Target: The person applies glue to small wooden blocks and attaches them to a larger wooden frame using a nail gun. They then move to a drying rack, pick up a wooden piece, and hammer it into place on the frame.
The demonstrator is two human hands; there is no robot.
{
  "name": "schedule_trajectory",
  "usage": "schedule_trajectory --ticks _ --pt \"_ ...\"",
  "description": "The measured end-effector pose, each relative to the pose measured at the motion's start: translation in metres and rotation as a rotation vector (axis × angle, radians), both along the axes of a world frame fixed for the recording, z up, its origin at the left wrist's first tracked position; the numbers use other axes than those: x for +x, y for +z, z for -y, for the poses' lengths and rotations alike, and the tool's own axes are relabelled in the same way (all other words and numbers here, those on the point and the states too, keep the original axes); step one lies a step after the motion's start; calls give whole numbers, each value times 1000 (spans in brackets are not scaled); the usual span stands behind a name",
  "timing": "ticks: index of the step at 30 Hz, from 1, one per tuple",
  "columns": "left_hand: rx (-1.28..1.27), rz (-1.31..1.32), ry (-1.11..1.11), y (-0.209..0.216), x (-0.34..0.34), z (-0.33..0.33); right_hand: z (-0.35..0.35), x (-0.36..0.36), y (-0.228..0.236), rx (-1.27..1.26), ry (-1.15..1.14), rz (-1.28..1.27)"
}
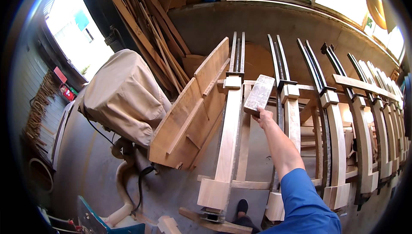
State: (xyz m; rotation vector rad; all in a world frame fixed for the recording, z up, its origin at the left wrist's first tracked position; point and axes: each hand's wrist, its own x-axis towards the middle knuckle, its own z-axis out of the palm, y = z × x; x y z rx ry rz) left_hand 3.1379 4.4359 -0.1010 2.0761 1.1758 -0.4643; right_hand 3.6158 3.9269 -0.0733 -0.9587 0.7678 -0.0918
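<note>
My right hand [264, 118] reaches forward from a blue sleeve, its fingers closed round the lower end of a pale, worn wooden block [260, 91]. The block is tilted and held above the rack, between two bar clamps. Just left of it, a long bar clamp [237, 56] holds a pale squared timber [228, 139], with a wooden block [213, 194] at its near end. On the right of my hand, another clamped timber [292, 120] lies partly behind my forearm. My left hand is not in view.
More clamped timbers [337, 131] stand in a row to the right. Plywood boards [184, 113] lean at the left of the rack, beside a tan fabric-covered machine [124, 90] with a hose [121, 180]. Offcuts [159, 32] lean against the back wall. My shoe [243, 206] is below.
</note>
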Motion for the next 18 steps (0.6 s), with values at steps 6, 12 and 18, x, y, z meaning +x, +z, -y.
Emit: schedule_trajectory --ticks 6,12,18 --pt "0 -21 46 -10 -21 -8 8 4 -55 -135 143 -100" --pt "10 -111 48 -34 -114 -34 23 -34 -46 -514 265 -98" --pt "17 -227 46 -45 -277 -106 -51 -169 109 -481 355 32"
